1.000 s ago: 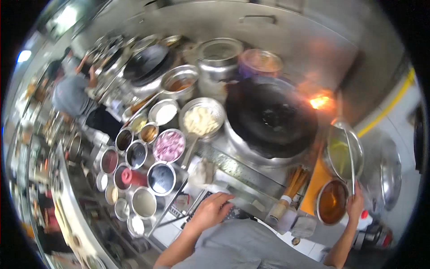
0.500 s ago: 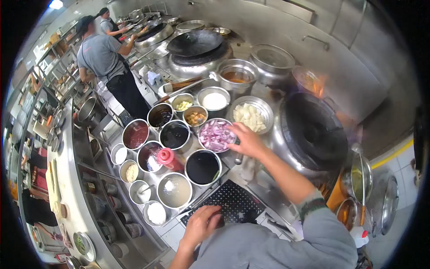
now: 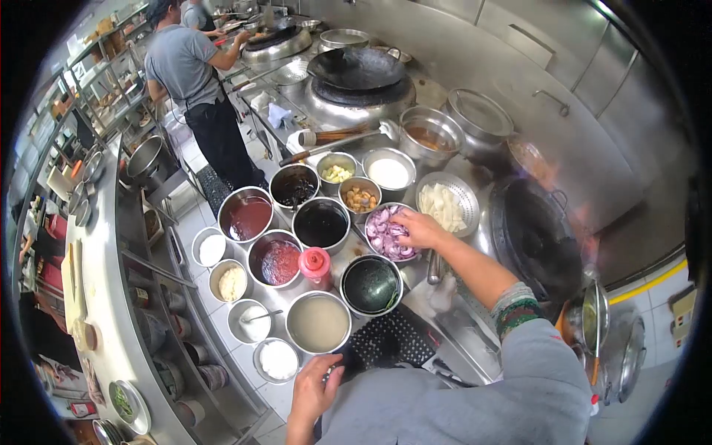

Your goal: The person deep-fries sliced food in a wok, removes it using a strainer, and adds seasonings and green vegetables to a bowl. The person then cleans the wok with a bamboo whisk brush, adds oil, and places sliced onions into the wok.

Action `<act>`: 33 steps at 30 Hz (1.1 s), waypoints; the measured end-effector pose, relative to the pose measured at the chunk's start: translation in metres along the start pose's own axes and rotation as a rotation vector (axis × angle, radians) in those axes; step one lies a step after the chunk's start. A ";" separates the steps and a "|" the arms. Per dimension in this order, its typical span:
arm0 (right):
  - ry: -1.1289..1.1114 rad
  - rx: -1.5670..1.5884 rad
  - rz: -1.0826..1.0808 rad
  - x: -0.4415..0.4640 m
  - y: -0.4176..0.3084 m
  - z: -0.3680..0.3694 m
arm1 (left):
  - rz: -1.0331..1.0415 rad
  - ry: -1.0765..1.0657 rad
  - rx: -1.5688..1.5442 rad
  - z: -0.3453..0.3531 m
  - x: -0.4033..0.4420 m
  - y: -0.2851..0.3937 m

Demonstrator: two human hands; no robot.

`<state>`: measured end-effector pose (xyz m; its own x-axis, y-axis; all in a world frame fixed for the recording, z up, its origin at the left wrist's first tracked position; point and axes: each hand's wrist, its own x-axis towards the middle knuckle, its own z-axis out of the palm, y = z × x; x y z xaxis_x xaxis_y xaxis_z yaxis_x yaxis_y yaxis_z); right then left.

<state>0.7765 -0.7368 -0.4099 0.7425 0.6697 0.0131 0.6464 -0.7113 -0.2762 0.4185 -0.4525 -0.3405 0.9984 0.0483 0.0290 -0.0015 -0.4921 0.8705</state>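
Observation:
My right hand (image 3: pixel 419 228) reaches into a metal bowl of chopped purple onion (image 3: pixel 383 236), its fingertips down among the pieces, so whether they grip any is hidden. Low in the view, my left hand (image 3: pixel 315 389) is held near my body with curled fingers, beside a bowl of white powder (image 3: pixel 278 360) and a pot of cloudy liquid (image 3: pixel 319 323). A perforated ladle with pale slices (image 3: pixel 443 206) lies just right of the onion. Close by stand a bowl of dark liquid (image 3: pixel 371 286) and a red-capped squeeze bottle (image 3: pixel 315 265).
A large black wok (image 3: pixel 538 237) sits on the right burner, another wok (image 3: pixel 356 68) farther back. At the far right are a metal pot and ladle (image 3: pixel 595 319). A co-worker in grey (image 3: pixel 182 67) stands at upper left. A long counter (image 3: pixel 104 297) runs down the left.
My right hand has moved from the onion bowl's edge down into the onion. My left hand has shifted slightly down and left. The view has turned, bringing the bowls lower and right.

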 end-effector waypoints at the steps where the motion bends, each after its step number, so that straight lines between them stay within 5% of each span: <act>1: 0.050 0.035 -0.013 -0.002 0.000 -0.003 | 0.007 0.011 0.004 0.001 0.003 0.002; 18: 0.347 0.516 0.223 -0.001 0.008 -0.017 | 0.040 0.024 0.080 0.013 0.031 0.028; 24: 0.221 0.583 0.354 0.003 0.018 -0.016 | 0.060 0.035 0.082 0.018 0.028 0.019; 30: 0.311 1.478 0.487 -0.006 0.001 -0.037 | 0.072 0.053 0.063 0.017 0.027 0.014; 33: 0.378 1.622 0.428 -0.013 0.014 -0.050 | 0.078 0.038 0.066 0.017 0.027 0.013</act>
<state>0.7841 -0.7662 -0.3663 0.9525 0.2511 -0.1725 -0.2407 0.2729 -0.9314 0.4468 -0.4726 -0.3369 0.9926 0.0401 0.1148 -0.0738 -0.5517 0.8308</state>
